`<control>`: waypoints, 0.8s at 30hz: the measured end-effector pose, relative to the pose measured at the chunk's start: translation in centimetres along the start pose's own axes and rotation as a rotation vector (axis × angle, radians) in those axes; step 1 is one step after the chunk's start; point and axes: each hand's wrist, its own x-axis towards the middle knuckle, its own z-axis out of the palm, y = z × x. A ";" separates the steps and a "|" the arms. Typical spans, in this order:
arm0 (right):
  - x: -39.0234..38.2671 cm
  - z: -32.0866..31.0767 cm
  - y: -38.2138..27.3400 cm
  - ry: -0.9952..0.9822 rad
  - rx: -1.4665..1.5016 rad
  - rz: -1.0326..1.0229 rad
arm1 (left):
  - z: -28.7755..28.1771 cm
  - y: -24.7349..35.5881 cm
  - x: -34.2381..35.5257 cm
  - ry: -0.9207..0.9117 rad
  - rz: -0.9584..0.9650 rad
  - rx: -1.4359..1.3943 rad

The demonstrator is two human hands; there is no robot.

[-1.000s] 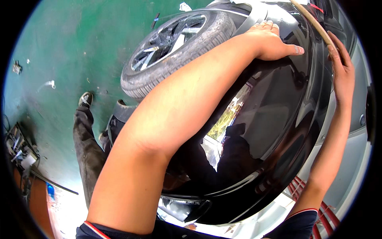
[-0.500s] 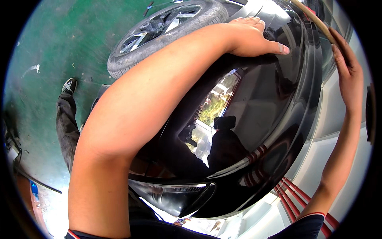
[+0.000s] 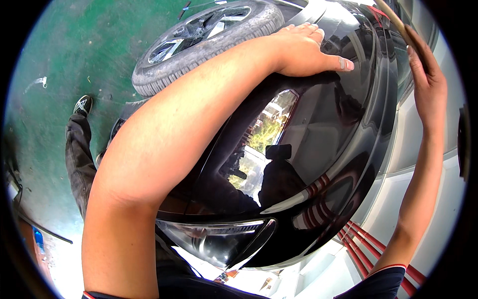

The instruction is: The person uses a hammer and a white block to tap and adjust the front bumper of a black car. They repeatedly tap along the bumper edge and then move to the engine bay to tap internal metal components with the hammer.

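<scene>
My left hand (image 3: 302, 50) lies flat on the glossy black car body panel (image 3: 323, 129), its fingers reaching toward the far edge and the thumb spread to the right. A grey wrap or mark shows on that thumb. Over at the upper right, my right hand (image 3: 429, 70) grips the near end of a long tan stick (image 3: 396, 21) between thumb and fingers. The stick runs up out of the picture past the panel's right side; whether it touches the car I cannot tell. Reflections of windows and a dark figure cover the panel. A clear headlight (image 3: 214, 241) sits at its near end.
A wheel with a tyre (image 3: 167, 74) is beside the car on the green floor (image 3: 99, 55). My left forearm crosses in front of its lower edge. A dark trouser leg and shoe (image 3: 82, 105) show at left. Red pipes (image 3: 358, 244) run along the lower right near white panels.
My right hand and the stick shift slightly up and left. My left hand stays spread on the panel, a little farther left in the picture. The whole view moves slightly.
</scene>
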 end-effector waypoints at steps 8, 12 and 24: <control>0.0 0.8 0.1 0.096 0.003 -0.012 | -0.2 0.2 -0.3 0.018 -0.010 -0.024; -0.1 0.8 0.0 0.040 -0.075 0.069 | -0.3 0.2 -0.4 0.016 -0.013 -0.016; 0.3 0.5 -0.7 -0.065 -0.121 0.058 | -0.4 0.0 -0.4 0.002 -0.024 0.003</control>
